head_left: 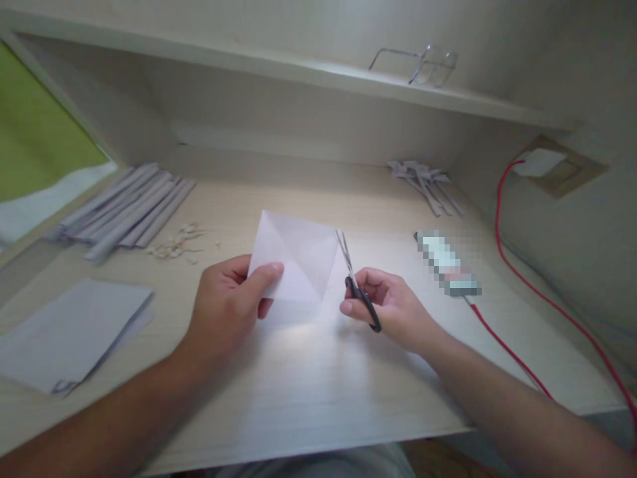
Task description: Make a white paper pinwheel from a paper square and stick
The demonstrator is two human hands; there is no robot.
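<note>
**Desk, both hands on paper and scissors**

Left hand point(226, 309): closed in a pinch, thumb on top, fingers curled beneath, gripping the lower left corner of a white folded sheet of paper point(296, 255). Sheet is held tilted just above the desk, matte, roughly diamond-shaped, with soft crease lines crossing it.

Right hand point(391, 305): fingers curled through the black plastic loops of small steel-bladed scissors point(355, 282). Blades thin, grey, pointing up and away, lying along the right edge of the sheet. Whether they bite the paper, cannot tell.

Beneath: pale wood-grain laminate desk point(308, 392), smooth, lit brightly under the hands.

Further out, left: flat stack of white paper sheets point(70, 332); behind it a fan of long grey folded paper strips point(124, 209), with small pale paper scraps point(174, 245) beside. Far right: a smaller heap of grey folded paper pieces point(425, 179); a red cable point(522, 265) running to a white wall plug point(540, 160). On the shelf above, thin wire-framed glasses point(428, 65).
</note>
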